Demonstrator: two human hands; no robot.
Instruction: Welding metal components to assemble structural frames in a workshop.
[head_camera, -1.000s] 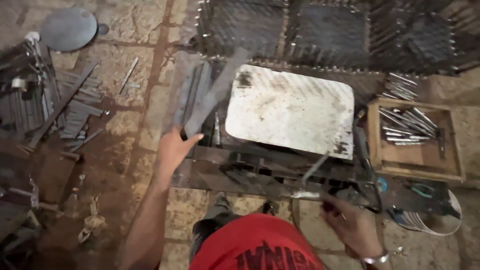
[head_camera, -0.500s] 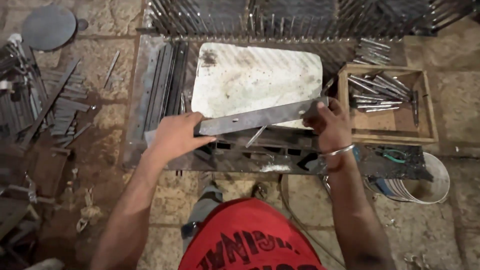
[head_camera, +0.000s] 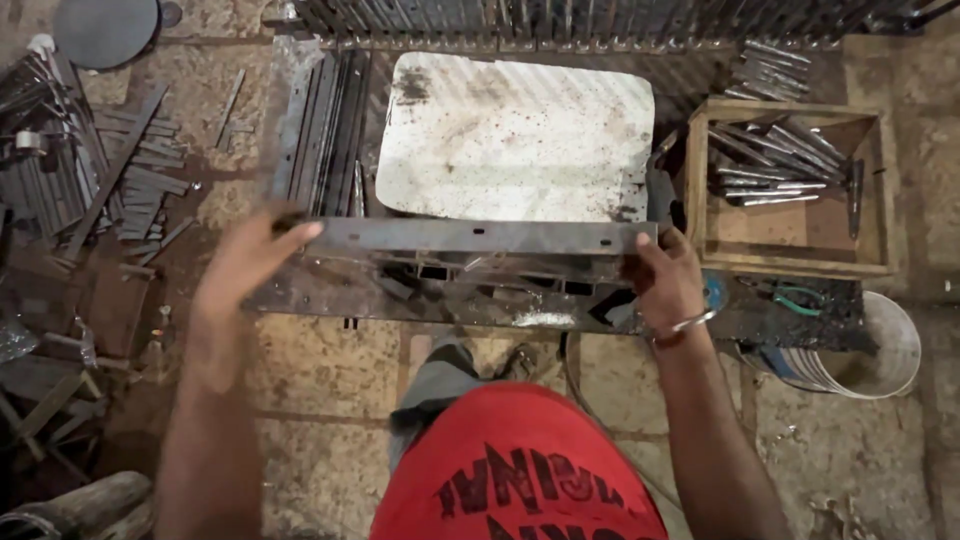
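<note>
A worker held a long flat steel bar level across a low metal work frame, gripping it at both ends, in a floor-level metal workshop. The left hand was closed over the bar's left end, thumb on top and fingers curled beneath; the right hand, a metal bangle on its wrist, pinched the right end between thumb and fingers. The bar lay crosswise just on the near side of a pale, rust-spotted metal plate, above a dark jig or clamp on the frame; whether it rested on the frame or hung a little above could not be told.

Judged from the scene, the step in hand was placing the bar squarely on the frame. The next move seemed to call for keeping both ends level and lining the bar's edge with the fixture beneath before either hand let go.

To the right stood a wooden box holding short metal rods, with a white bucket nearer the worker. More flat strips lay at the frame's left side, and scrap offcuts covered the stone floor at far left. A round dark disc lay at the far left corner.
</note>
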